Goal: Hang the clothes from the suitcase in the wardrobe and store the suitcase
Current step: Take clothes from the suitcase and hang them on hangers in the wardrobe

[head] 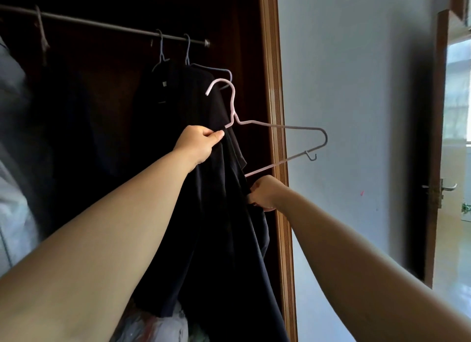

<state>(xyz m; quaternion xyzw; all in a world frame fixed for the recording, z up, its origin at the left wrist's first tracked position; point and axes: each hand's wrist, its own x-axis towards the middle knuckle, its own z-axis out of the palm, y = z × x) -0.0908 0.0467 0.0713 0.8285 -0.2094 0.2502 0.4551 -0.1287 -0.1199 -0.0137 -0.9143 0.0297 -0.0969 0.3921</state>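
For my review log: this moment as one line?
left hand: grips hanger, garment | right hand: grips garment | hanger: off rail

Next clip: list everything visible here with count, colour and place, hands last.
rail: one, grey metal, across wardrobe top
hung hangers: two, pale wire, on rail, carrying dark clothes
pink hanger: one, held below rail
dark garment: one, black, partly on pink hanger
wardrobe frame: one, brown wood, centre
door: one, brown, far right
plastic bag: one, translucent, bottom
left hand: pinches dark garment at hanger's shoulder
right hand: grips dark garment lower down
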